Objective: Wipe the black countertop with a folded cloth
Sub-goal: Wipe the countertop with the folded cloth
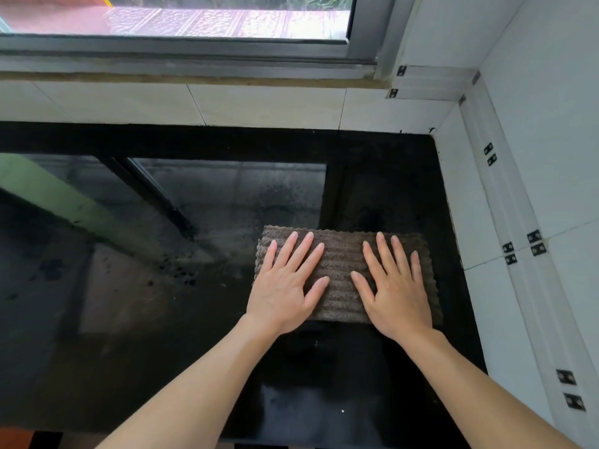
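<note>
Brown cloth (340,270) lay under both spread palms, left hand (285,286) and right hand (393,291), beside the wall (470,205); uneven pressure risked bunching it.

Black countertop (372,400): glossy, reflects window; dark specks at left-centre. Folded cloth (340,254): brown-grey, ribbed, rectangular, flat on countertop toward right side, near wall. Left hand (285,283): palm down on cloth's left half, fingers (287,246) spread, flat. Right hand (393,286): palm down on cloth's right half, fingers spread, flat. Window (194,30): grey metal frame, along far edge. White tiled wall (534,157): at right, small metal clips on trim.
</note>
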